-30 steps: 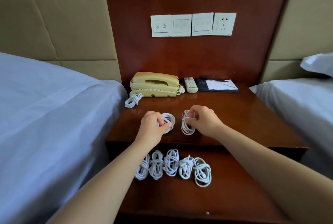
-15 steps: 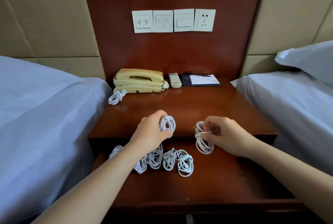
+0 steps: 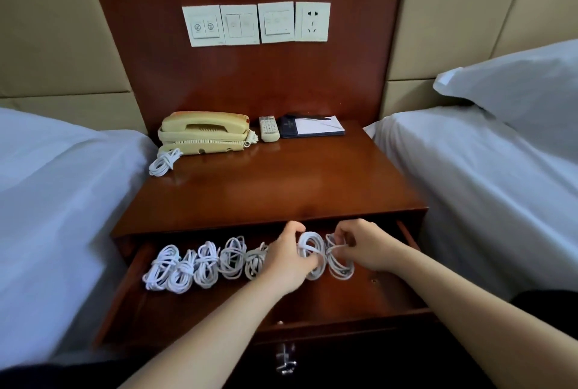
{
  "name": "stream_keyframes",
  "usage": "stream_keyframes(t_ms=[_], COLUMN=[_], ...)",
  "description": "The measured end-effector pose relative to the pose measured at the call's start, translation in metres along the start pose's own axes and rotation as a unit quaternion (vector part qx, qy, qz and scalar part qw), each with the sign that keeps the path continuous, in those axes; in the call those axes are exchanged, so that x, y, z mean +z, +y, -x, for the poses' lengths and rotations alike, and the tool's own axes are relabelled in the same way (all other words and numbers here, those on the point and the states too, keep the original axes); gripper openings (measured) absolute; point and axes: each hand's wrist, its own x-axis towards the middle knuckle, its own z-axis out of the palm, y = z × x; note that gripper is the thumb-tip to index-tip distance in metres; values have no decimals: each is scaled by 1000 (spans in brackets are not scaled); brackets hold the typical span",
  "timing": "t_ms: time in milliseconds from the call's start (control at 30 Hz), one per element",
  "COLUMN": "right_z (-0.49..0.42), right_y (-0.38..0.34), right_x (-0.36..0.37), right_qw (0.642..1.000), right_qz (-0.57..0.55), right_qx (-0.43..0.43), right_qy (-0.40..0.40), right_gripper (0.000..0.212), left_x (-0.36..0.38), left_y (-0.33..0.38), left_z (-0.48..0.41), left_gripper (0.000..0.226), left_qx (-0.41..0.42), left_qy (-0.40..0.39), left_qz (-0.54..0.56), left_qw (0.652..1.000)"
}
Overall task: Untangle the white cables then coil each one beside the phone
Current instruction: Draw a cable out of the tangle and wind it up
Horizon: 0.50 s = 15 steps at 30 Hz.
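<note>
A beige phone (image 3: pixel 204 132) sits at the back left of the wooden nightstand (image 3: pixel 281 188), and one coiled white cable (image 3: pixel 163 163) lies just in front of its left corner. In the open drawer (image 3: pixel 312 301) a row of several coiled white cables (image 3: pixel 203 263) lies side by side. My left hand (image 3: pixel 289 255) grips a white coil (image 3: pixel 310 252) at the right end of that row. Beside it my right hand (image 3: pixel 364 246) pinches another white coil (image 3: pixel 339 259), both low inside the drawer.
A remote control (image 3: pixel 269 128) and a notepad with a pen (image 3: pixel 311 126) lie to the right of the phone. White-sheeted beds (image 3: pixel 62 201) flank the nightstand on both sides, a pillow (image 3: pixel 516 82) on the right one. Wall switches and a socket (image 3: pixel 256 24) are above.
Both hands have dropped from above the nightstand top into the drawer, carrying their coils to the right end of the row. The camera view has shifted too.
</note>
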Motion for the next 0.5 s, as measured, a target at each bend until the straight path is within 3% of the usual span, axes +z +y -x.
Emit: stream_keyframes(t_ms=[200, 500], right_z=[-7, -15], right_y=[9, 10], right_x=[17, 26], right_qw=[999, 1000], right_qz=[-35, -27], right_qx=[30, 12], right_qy=[-5, -3], right_gripper=[18, 13], left_x=[14, 12], left_y=[-6, -3], left_z=[-4, -4], left_gripper=[31, 73], left_qx=[22, 8], left_qy=[17, -45], left_qz=[-49, -122], left_qw=[998, 991])
